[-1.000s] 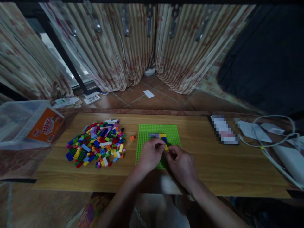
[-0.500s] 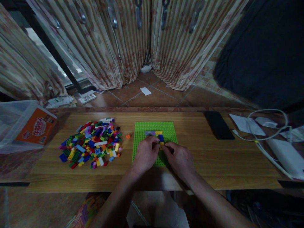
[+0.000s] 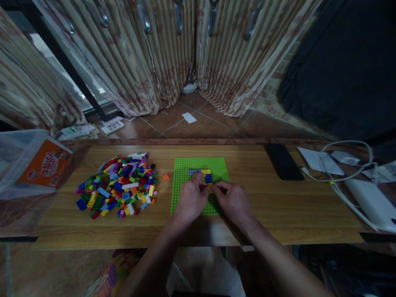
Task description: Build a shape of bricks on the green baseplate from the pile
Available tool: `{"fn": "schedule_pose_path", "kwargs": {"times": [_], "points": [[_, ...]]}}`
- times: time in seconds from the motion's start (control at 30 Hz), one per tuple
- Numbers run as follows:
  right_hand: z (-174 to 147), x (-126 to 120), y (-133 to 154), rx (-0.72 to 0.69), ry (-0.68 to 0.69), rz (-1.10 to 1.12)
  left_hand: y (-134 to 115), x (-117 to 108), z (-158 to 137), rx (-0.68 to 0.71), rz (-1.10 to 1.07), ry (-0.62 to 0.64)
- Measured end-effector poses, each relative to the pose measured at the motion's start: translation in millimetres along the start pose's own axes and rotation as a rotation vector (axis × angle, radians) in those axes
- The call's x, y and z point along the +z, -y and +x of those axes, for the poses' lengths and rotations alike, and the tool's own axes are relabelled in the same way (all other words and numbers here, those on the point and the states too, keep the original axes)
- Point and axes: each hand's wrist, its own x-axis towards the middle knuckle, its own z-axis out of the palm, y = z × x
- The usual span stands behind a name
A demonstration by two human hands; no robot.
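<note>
Pinching yellow plastic brick (image 3: 210, 185), left hand (image 3: 192, 199) and right hand (image 3: 234, 202) fingers; grey-yellow-blue brick run (image 3: 206, 171) placed near far edge of green studded baseplate (image 3: 181, 165); multicoloured brick pile (image 3: 119, 187) unplaced.

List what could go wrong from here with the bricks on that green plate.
The yellow brick is mostly hidden between the left hand and right hand, so it might sit crooked unnoticed. Pressure there could nudge the blue brick just beyond it on the green plate. The orange piece lies loose between the plate and the brick pile, so a sideways sweep of the left hand might knock it.
</note>
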Motion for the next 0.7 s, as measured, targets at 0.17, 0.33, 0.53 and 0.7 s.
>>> {"fn": "schedule_pose_path", "kwargs": {"times": [0.17, 0.33, 0.53, 0.7], "points": [[5.0, -0.9, 0.0, 0.022, 0.023, 0.049, -0.8, 1.3, 1.2, -0.020, 0.018, -0.013], [6.4, 0.2, 0.1, 0.028, 0.022, 0.060, 2.6, 3.3, 2.8, -0.023, 0.025, -0.035], [6.1, 0.4, 2.6, 0.045, 0.017, 0.048, 3.8, 2.4, 2.4, -0.019, -0.007, 0.027], [6.5, -0.1, 3.6, 0.077, 0.037, 0.031, 3.1, 3.6, 3.1, -0.053, -0.003, 0.017]]}}
